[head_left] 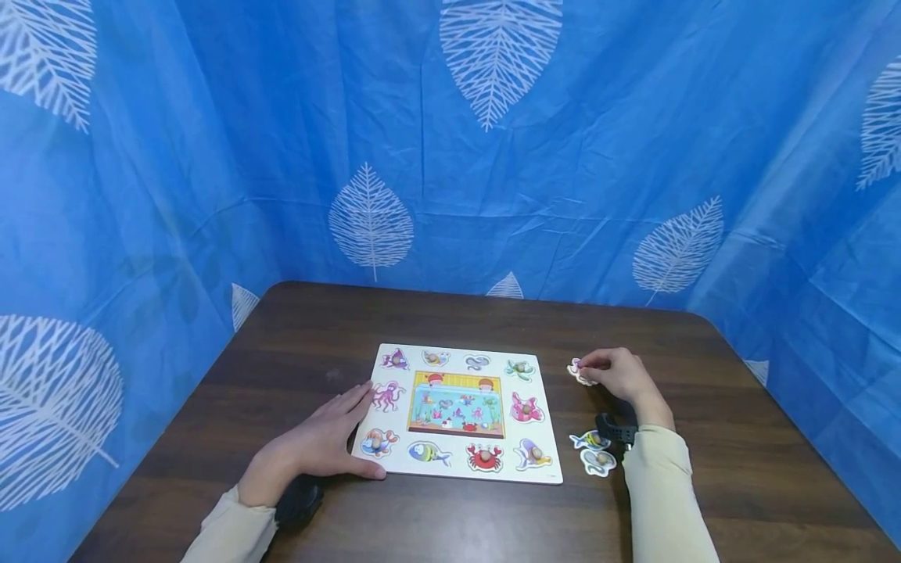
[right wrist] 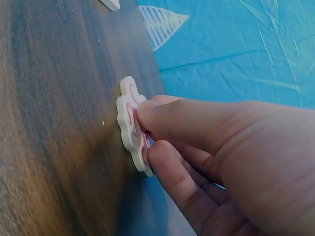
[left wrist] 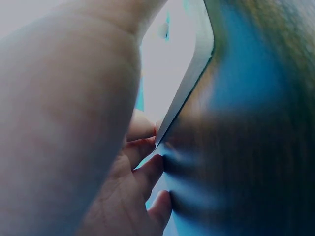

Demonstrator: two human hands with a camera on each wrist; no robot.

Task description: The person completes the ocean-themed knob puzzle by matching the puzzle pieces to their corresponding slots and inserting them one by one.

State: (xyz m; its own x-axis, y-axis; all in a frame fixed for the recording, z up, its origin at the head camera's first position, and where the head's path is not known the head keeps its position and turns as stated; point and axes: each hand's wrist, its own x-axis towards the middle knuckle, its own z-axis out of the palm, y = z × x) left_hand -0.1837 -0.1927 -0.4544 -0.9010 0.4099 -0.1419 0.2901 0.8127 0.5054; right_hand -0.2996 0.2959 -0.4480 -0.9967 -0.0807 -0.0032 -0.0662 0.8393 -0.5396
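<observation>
A wooden peg puzzle board point(head_left: 450, 475) with sea-animal pictures lies on the table. My left hand point(head_left: 327, 434) rests at its left side, fingers along the left edge and thumb by the near left corner. In the left wrist view, the fingertips point(left wrist: 156, 164) touch the board's edge point(left wrist: 184, 86). Right of the board, my right hand point(head_left: 622, 375) pinches a wavy-edged puzzle piece point(right wrist: 129, 129) with a pink-purple picture between thumb and fingers. The fingers hide its knob. Whether the piece touches the table cannot be told.
Near the right wrist lie a striped fish piece point(head_left: 590, 441) and a grey eel piece point(head_left: 598, 463). Knobbed pieces such as a red crab point(head_left: 484, 457) and a pink starfish point(head_left: 526, 408) sit in the board. A blue curtain point(head_left: 450, 195) hangs behind the dark table point(head_left: 450, 520).
</observation>
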